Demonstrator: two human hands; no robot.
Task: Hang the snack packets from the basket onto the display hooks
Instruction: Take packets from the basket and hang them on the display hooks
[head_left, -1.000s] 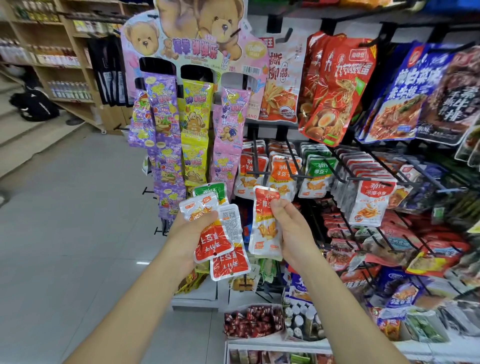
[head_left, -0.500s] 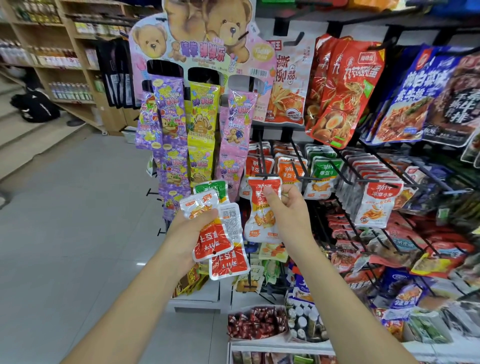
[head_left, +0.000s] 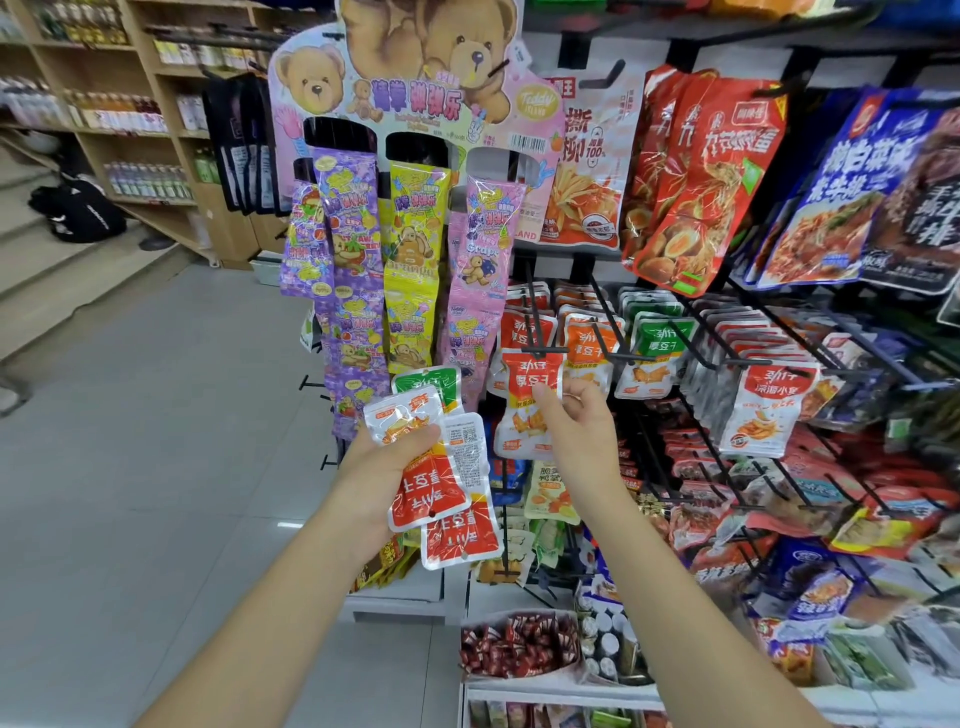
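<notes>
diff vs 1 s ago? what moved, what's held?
The right hand lifted its red-topped packet up to the tip of a hook; whether the hole is on the hook is unclear. It still pinches the packet. The left hand still grips its fan of packets, about where it was.

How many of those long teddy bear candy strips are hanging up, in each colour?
Purple candy strips: 2
Yellow candy strip: 1
Pink candy strip: 1
Total: 4
</notes>
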